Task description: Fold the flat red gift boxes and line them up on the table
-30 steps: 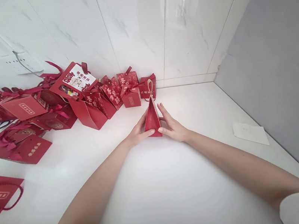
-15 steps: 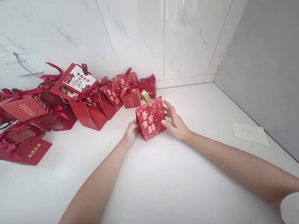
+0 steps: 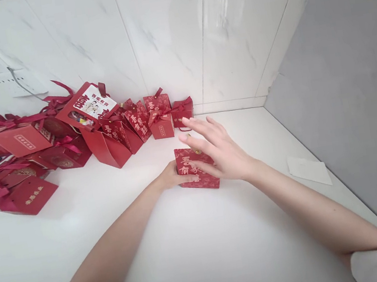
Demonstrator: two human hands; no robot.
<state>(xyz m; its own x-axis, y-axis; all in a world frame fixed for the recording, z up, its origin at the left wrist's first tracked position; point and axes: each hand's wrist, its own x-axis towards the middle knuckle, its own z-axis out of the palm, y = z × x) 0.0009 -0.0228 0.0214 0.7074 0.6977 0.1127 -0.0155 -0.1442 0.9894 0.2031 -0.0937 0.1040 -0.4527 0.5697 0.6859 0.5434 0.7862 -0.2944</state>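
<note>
Red box (image 3: pixel 207 181): on white surface (image 3: pixel 191 245), near row of gift boxes (image 3: pixel 139 121). Left grip (image 3: pixel 168 176): clasping box's left side, thumb in front. Right grip (image 3: pixel 228 153): fingers spread, across upper right.

The one camera here sits on the person's head, looking forward and down across the white tabletop (image 3: pixel 177 252) to the marble-patterned tiled wall (image 3: pixel 164 30). It's close enough that both forearms (image 3: pixel 299 204) run up from the lower corners, putting the left hand (image 3: pixel 168 176) and right hand (image 3: pixel 225 153) near mid-frame. Red gift boxes (image 3: pixel 113 150) fall leftward, a grey panel (image 3: pixel 350 77) rightward.
</note>
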